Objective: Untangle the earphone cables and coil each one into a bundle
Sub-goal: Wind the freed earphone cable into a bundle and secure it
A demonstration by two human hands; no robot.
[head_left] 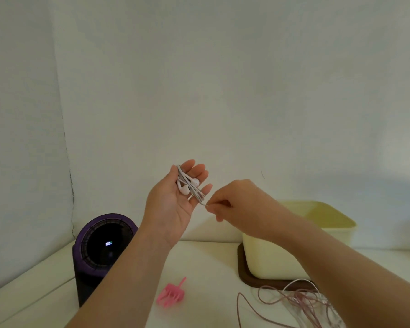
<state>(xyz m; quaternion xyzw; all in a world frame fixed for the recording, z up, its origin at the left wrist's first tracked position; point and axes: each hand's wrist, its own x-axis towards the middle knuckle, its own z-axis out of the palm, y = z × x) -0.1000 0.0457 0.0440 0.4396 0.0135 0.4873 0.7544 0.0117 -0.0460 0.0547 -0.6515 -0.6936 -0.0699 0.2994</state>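
White wall behind, pale table (211, 268) below. The left hand (175, 204), fingers straight, carries the white earphones (190, 183) wound round them. At its three o'clock the right hand (234, 204) pinches the loose end (204, 204). Best to keep it taut and tuck it through. The tangled cables (301, 301) lie at five o'clock.

A purple device (94, 235) with a dark round face is seen by the back left corner of the white worktop (199, 268), and a small lit display (108, 243) is shown at its centre. Toward the back right, an open cream-yellow box (270, 261) is set on a dark brown tray (245, 275). A pink toothed plastic piece (169, 295) is laid between them, nearer the front edge, apart from both.
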